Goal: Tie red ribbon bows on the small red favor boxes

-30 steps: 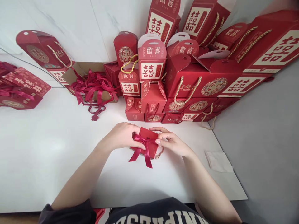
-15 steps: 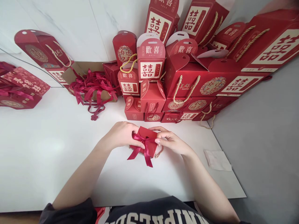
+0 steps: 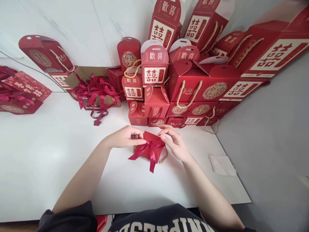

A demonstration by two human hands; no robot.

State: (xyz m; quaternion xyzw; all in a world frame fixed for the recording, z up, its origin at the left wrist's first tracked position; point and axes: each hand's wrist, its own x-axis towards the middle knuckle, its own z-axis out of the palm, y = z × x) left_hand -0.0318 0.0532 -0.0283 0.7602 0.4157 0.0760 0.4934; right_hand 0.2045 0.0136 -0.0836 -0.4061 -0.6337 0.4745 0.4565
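Here, our left hand (image 3: 124, 137) has its fingers narrowed at the left side of a glossy crimson ribbon bow (image 3: 151, 149), while our right hand (image 3: 177, 145) curves its fingers loosely by the right loop; we cannot tell whether either pinches it. The small red cardboard box (image 3: 150, 135) under the bow sits between our hands on the white counter (image 3: 60, 167). Room opens leftward and toward the near edge; stacked red boxes (image 3: 156, 101) bound the far side, some cut off above. Our forearms angle inward.
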